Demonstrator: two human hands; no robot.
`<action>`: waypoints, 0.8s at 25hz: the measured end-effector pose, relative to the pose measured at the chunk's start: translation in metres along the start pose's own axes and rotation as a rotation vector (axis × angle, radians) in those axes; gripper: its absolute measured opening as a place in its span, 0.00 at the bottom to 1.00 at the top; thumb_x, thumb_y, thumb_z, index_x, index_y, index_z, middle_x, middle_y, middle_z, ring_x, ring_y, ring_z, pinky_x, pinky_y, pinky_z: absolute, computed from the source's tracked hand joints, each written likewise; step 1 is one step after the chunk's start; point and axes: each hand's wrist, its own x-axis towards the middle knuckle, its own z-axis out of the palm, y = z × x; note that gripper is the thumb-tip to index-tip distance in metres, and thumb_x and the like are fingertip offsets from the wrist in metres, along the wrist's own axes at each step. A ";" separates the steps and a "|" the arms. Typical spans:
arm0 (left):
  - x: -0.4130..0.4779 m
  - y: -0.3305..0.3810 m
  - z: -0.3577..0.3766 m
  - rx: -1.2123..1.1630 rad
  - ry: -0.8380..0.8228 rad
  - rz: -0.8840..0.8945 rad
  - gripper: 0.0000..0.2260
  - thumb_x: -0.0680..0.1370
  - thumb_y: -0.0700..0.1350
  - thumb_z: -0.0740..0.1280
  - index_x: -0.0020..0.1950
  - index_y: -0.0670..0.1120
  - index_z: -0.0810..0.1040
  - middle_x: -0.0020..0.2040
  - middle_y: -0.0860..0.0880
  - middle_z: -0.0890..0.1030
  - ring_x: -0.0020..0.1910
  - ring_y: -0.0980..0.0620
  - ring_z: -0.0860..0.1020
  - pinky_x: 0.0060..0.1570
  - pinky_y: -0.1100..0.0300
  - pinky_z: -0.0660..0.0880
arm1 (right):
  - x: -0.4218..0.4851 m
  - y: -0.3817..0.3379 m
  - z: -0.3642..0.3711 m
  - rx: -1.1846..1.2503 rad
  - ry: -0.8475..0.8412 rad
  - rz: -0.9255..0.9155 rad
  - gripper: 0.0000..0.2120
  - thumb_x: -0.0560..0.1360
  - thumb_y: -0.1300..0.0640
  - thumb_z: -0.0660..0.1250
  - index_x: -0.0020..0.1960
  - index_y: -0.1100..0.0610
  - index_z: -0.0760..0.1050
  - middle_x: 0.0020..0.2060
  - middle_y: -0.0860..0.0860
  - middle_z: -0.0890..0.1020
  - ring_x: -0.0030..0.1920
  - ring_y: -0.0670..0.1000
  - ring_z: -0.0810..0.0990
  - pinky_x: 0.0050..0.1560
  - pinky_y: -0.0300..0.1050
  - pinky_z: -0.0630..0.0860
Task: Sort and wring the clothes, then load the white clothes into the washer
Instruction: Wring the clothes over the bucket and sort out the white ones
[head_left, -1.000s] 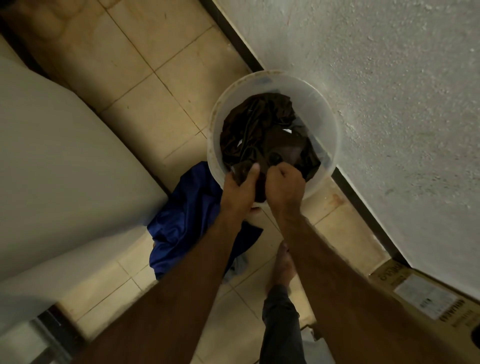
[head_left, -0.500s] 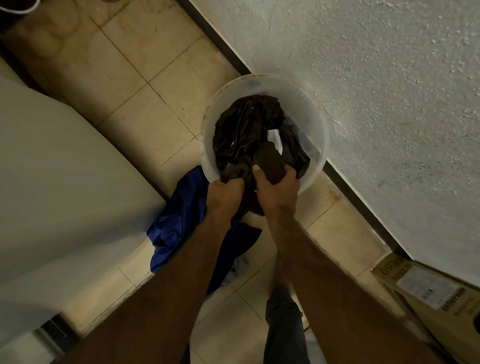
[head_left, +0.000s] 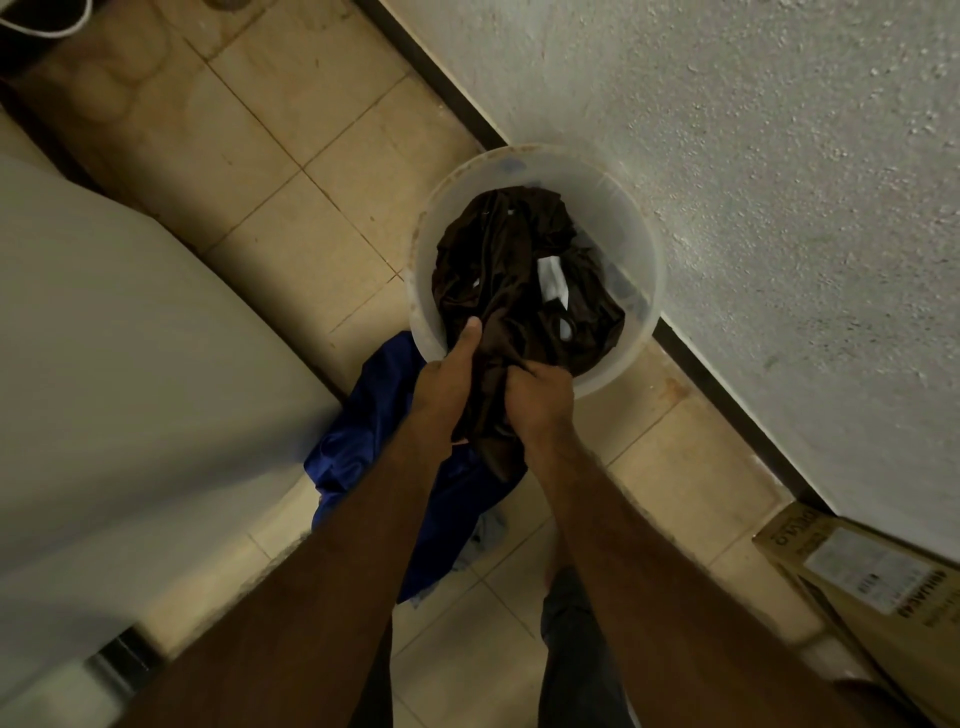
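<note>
We judge the task early: a blue garment (head_left: 374, 431) lies on the floor at seven o'clock of the bucket (head_left: 644, 249), white cloth (head_left: 550, 275) still sits inside, and nothing is loaded into the washer (head_left: 130, 364) at nine o'clock. Our left hand (head_left: 447, 384) and right hand (head_left: 540, 395), side by side, both clench the brown garment (head_left: 498, 291) at the bucket's six o'clock rim, seemingly wringing it.

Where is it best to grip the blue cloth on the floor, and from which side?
Probably from above, at the raised folds of the blue cloth: it lies crumpled on the tiles between the white appliance and the bucket, which block its sides.
</note>
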 end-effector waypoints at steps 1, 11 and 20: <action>0.003 0.000 -0.001 0.008 -0.002 -0.013 0.50 0.53 0.73 0.78 0.68 0.46 0.77 0.60 0.44 0.83 0.56 0.42 0.83 0.60 0.44 0.79 | -0.004 0.001 0.000 0.003 -0.040 0.011 0.09 0.79 0.58 0.65 0.51 0.58 0.83 0.47 0.55 0.85 0.49 0.56 0.83 0.53 0.51 0.83; -0.023 -0.005 -0.006 0.255 0.060 0.084 0.07 0.74 0.40 0.69 0.50 0.42 0.80 0.47 0.42 0.84 0.45 0.43 0.83 0.46 0.51 0.82 | -0.019 0.012 0.003 -0.025 0.068 0.066 0.29 0.74 0.28 0.59 0.34 0.51 0.78 0.36 0.52 0.83 0.41 0.53 0.83 0.49 0.50 0.81; -0.033 -0.028 -0.011 0.467 -0.200 0.217 0.10 0.78 0.48 0.67 0.52 0.43 0.83 0.47 0.42 0.86 0.48 0.43 0.84 0.54 0.51 0.81 | 0.008 -0.002 0.007 0.314 -0.031 0.416 0.46 0.50 0.36 0.81 0.63 0.58 0.80 0.54 0.57 0.85 0.52 0.60 0.85 0.56 0.59 0.82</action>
